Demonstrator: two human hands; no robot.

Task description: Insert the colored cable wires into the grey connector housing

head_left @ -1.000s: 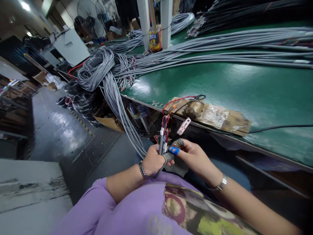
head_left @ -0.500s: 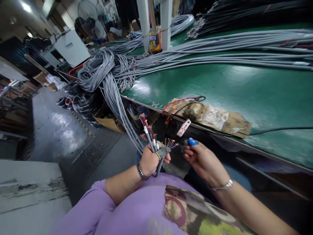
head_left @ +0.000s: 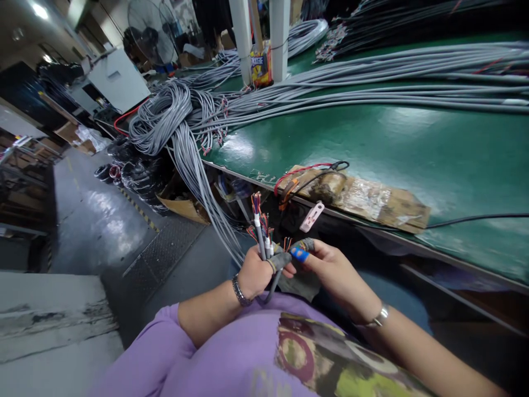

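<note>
Several grey cables (head_left: 260, 242) are gripped in my left hand (head_left: 257, 274), their stripped ends pointing up with thin coloured wires (head_left: 256, 204) fanned out above white bands. One cable bends to the right, and its loose wires (head_left: 287, 243) lie between my two hands. My right hand (head_left: 326, 264) pinches at those wires with thumb and forefinger; a blue wrap covers the thumb and a grey knit cover is on the forefinger. Grey covering also shows on my left thumb. A pink tag-like strip (head_left: 312, 216) hangs just beyond my hands at the bench edge.
Along the green bench (head_left: 372, 143) run long grey cables (head_left: 363, 74), with a thick coil (head_left: 163, 116) at its left end spilling off the edge. A taped cardboard piece (head_left: 363, 198) with red and black leads lies at the front edge. An open carton (head_left: 182, 207) stands underneath.
My right hand first pulled away to the right from the wires, then came back to pinch them. The cable bundle in my left hand tilted left and has straightened somewhat.
</note>
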